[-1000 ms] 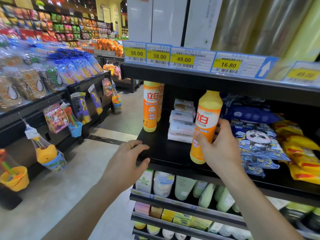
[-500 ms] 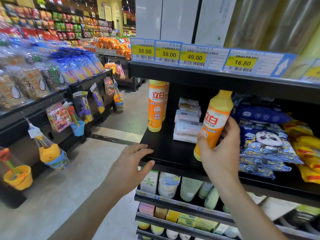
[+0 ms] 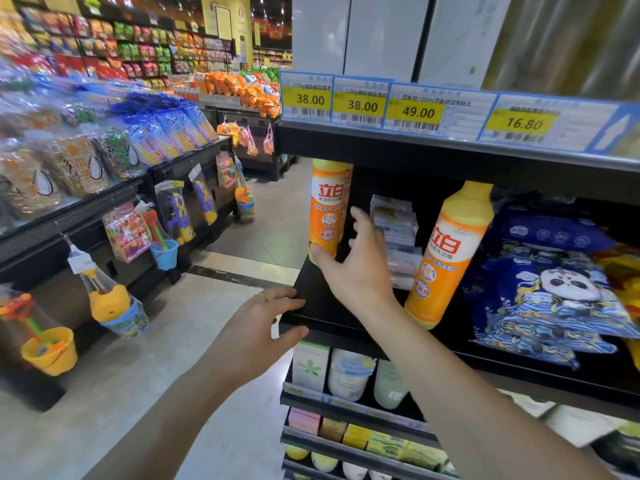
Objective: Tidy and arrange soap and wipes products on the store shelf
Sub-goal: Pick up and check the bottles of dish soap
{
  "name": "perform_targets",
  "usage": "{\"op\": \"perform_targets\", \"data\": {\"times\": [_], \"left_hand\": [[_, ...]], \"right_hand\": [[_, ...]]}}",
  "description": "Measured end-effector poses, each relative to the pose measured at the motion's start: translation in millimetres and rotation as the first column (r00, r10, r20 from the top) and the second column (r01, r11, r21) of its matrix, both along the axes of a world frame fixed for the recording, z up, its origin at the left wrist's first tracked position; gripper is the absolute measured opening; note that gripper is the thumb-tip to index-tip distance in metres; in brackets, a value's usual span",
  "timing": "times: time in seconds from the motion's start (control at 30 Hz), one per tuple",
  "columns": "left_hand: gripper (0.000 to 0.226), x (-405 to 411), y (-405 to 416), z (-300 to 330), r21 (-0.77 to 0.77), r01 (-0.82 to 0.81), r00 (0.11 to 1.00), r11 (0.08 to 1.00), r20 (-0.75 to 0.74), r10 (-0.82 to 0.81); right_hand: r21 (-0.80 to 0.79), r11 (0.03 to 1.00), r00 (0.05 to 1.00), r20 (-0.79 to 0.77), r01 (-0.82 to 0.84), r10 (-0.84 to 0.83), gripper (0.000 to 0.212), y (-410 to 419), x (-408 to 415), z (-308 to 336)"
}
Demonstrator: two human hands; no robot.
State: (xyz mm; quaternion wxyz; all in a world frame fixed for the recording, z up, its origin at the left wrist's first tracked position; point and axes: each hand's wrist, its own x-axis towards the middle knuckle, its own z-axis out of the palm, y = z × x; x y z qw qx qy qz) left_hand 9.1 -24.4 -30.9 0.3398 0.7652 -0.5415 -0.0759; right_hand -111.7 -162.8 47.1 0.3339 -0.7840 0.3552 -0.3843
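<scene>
Right hand (image 3: 360,268) reaching toward orange plastic dish-soap bottle with yellow cap (image 3: 328,211) at left end of black store shelf (image 3: 313,289); fingers apart, thumb touching bottle base, nothing gripped. Left hand (image 3: 258,327) rests on shelf corner, fingers relaxed. Second orange bottle (image 3: 446,258) stands tilted beside panda-print wipes packs (image 3: 550,292), white soap boxes (image 3: 394,233) between bottles. Risk: tilted bottle likely topples; forearm could knock it.

Two bare forearms enter from the lower edge, both without sleeves, watches or bracelets. Left hand (image 3: 258,327): a thin gold-toned ring (image 3: 262,297) sits on one of its fingers; which finger cannot be told. Right hand (image 3: 360,268): no ring or glove on the parts that show. Nails on both hands are short and unpainted where visible.
</scene>
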Motion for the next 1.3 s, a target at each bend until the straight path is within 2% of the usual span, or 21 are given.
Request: {"op": "perform_targets", "data": {"times": [0.17,0.43,0.53,0.63,0.73,0.87,1.0,1.1,1.2,1.3], "left_hand": [[0.047,-2,3,-4,-0.039,-0.002,0.998,0.999,-0.067,-0.001],[0.047,-3,3,-4,-0.041,-0.012,0.993,0.999,-0.121,0.007],[0.045,-7,1,-2,-0.079,-0.047,0.967,0.996,-0.252,0.026],[0.043,-10,2,5,-0.106,-0.111,0.882,0.988,-0.469,0.049],[0.047,-13,6,14,-0.102,-0.171,0.851,0.98,-0.517,0.094],[0.059,-23,10,32,-0.177,-0.123,0.795,0.977,-0.607,-0.01],[0.059,-43,14,46,-0.218,0.06,0.717,0.974,-0.67,-0.194],[0.054,-60,16,49,-0.274,0.09,0.689,0.957,-0.677,-0.259],[0.042,-74,22,48,-0.302,0.08,0.697,0.95,-0.665,-0.27],[0.044,-82,27,41,-0.287,0.085,0.688,0.954,-0.676,-0.265]], "right_hand": [[0.003,0.996,0.994,0.062,0.086,-0.086,0.092,-24,45,3],[-0.025,0.992,0.991,-0.039,0.126,-0.127,0.086,-41,68,3],[-0.057,0.989,0.988,-0.066,0.138,-0.142,0.086,-36,63,3],[-0.013,0.992,0.988,-0.085,0.126,-0.127,0.083,-27,51,8],[0.101,0.994,0.998,-0.045,0.044,-0.04,0.076,-17,29,14],[0.201,0.978,0.998,0.003,-0.064,0.064,0.067,5,-4,18],[0.243,0.959,0.988,0.087,-0.149,0.131,0.063,29,-28,21],[0.241,0.95,0.979,0.093,-0.2,0.182,0.06,47,-44,22],[0.182,0.959,0.976,0.056,-0.216,0.209,0.075,63,-61,18],[0.164,0.962,0.973,0.106,-0.219,0.204,0.092,72,-74,13]]}}
